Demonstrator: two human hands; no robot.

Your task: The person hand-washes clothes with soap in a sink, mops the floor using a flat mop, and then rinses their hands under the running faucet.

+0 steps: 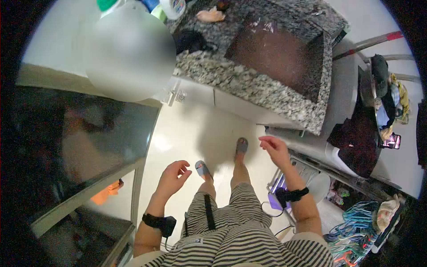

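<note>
My left hand [172,179] hangs in the air over the pale floor, its fingers loosely bent and the thumb apart, with nothing in it. Over on the other side, my right hand [274,150] is raised below the stone counter's front edge; its fingers are relaxed and slightly curled, and I see nothing in them. Neither hand touches anything. Nearest to the right hand is the speckled granite counter [267,91], with a sunken sink basin [275,51] that looks reddish brown inside. A black band with a small device sits on each wrist.
Bottles [172,8] and a pale crumpled item [211,15] stand on the counter. Dark cloth [356,142] drapes over a white appliance at right, near a phone [392,141]. Blue cords [353,227] hang lower right. A framed glass door [98,147] is at left. One round area is blurred.
</note>
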